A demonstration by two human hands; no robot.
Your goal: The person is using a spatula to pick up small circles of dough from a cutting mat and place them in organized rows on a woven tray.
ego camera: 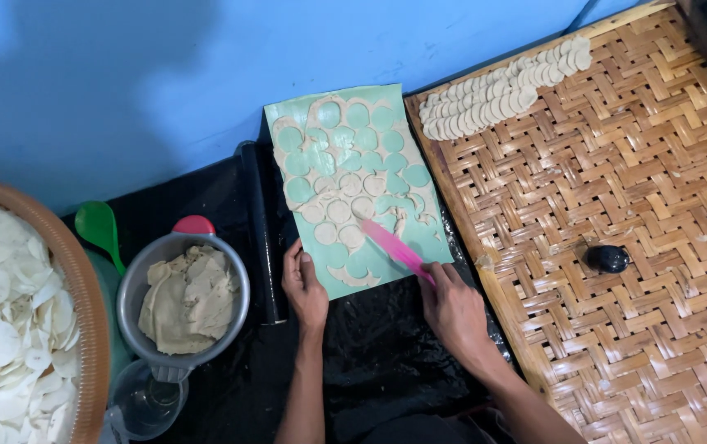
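- We hold the pink scraper (397, 250) in our right hand (452, 308), fingers clenched round its lower end; the blade runs up toward 10 o'clock from the hand.
- The scraper's long axis lies diagonal, from 4 o'clock at the grip to 10 o'clock at the tip, and the tip rests on the green mat (353, 185) near the cut dough rounds (339, 211).
- Our left hand (304, 288) presses the mat's lower left edge, fingers laid flat and grasping nothing.
- The rounds lie at 11 o'clock from the right hand, which is nearer to them than the left.
- At 2 o'clock, lifted rounds sit in rows (505, 86) on the woven tray (616, 345).
- At 9 o'clock stands the metal bowl (185, 300) of dough scraps.
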